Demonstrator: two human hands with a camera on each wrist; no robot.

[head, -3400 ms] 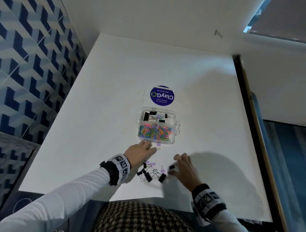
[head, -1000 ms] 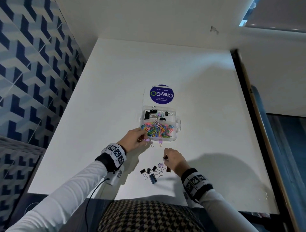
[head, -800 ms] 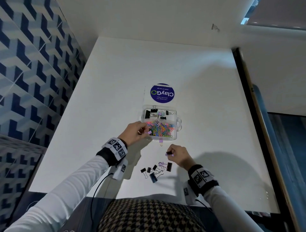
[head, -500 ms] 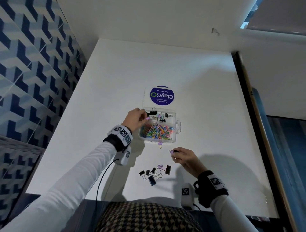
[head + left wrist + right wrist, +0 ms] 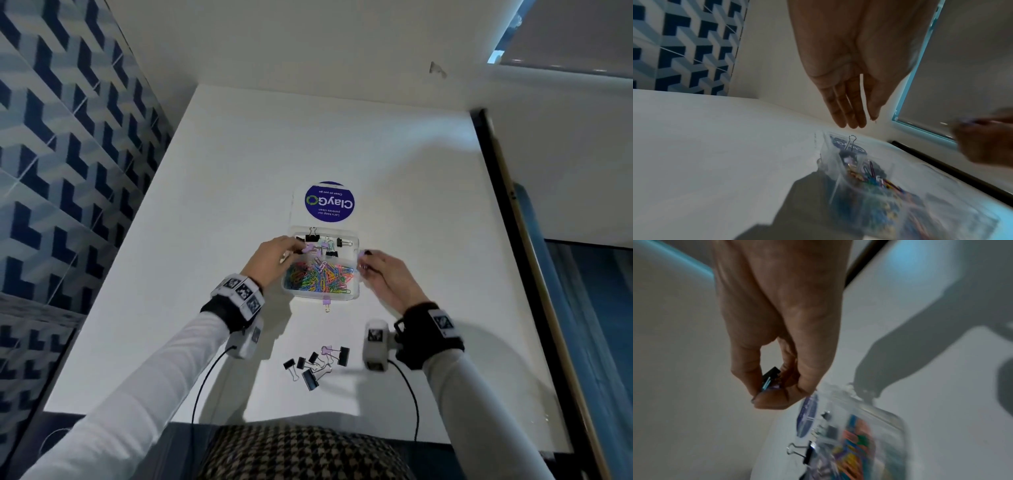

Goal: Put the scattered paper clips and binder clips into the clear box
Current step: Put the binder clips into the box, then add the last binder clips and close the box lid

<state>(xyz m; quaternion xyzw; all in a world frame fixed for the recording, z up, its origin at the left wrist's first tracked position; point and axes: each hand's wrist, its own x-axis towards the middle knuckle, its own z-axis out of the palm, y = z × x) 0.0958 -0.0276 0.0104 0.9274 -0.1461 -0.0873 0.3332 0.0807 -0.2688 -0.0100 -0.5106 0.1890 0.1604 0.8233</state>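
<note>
The clear box [image 5: 355, 295] sits mid-table, its near part full of coloured paper clips [image 5: 320, 275] and its far part holding binder clips [image 5: 311, 237]. My left hand [image 5: 296, 248] hovers over the box's far left corner; in the left wrist view the left hand [image 5: 851, 113] has straight fingers and holds nothing. A purple clip [image 5: 309, 248] lies just past its fingertips. My right hand [image 5: 363, 260] is at the box's right wall. In the right wrist view the right hand [image 5: 772, 386] pinches a black and a purple binder clip [image 5: 770, 378].
Several loose binder clips [image 5: 317, 365] lie in a cluster near the table's front edge. One purple clip [image 5: 326, 303] lies against the box's near wall. The lid with a blue round sticker [image 5: 329, 202] lies behind the box. A wall runs along the left.
My left hand carried a purple clip from the box's near side to its far part and opened. My right hand lifted clips from the cluster and moved up to the box's right wall.
</note>
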